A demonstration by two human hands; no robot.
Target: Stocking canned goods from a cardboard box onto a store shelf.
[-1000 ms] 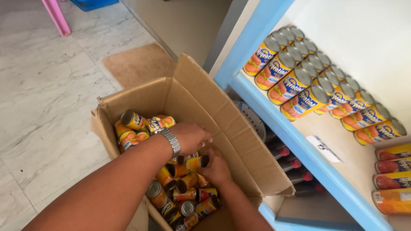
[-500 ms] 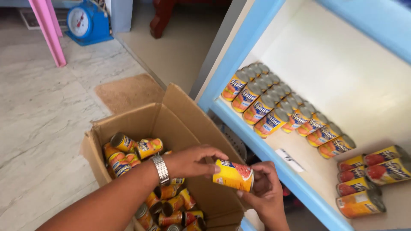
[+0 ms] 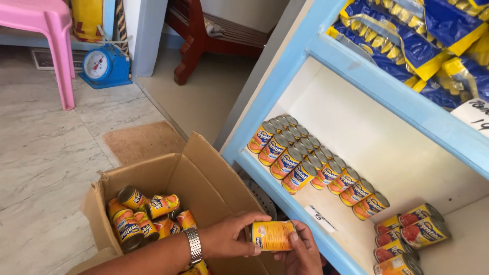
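While the view was tilted down from the head camera, the largest thing seen was a blue-framed shelf unit (image 3: 356, 76) filling the frame from 12 to 5 o'clock, its white middle shelf bearing rows of yellow cans (image 3: 305, 163) laid in close ranks near the centre. On the shelf above, at 1 o'clock, blue and yellow packets (image 3: 417, 46) were stacked. A few red-labelled cans (image 3: 412, 231) were lying at 4 o'clock, set apart from the yellow rows. An open cardboard box (image 3: 198, 178) was placed on the pale tiled floor at 7 o'clock, just beside the shelf's lower edge, with more yellow cans (image 3: 140, 214) heaped loosely inside it. A brown mat (image 3: 142, 140) was laid beyond the box toward 9 o'clock. A pink plastic stool (image 3: 48, 35) and a blue weighing scale (image 3: 104, 66) were seen at 10 and 11 o'clock, well apart from the box. A single yellow can (image 3: 272, 235) was held on its side at 6 o'clock, above the box's right flap and just before the shelf front. The left hand (image 3: 229, 237), with a metal watch (image 3: 193, 245) at the wrist, was clamped over the can's left end, fingers curled around it. The right hand (image 3: 303, 252) was cupped beneath the can, thumb pressed to its right end
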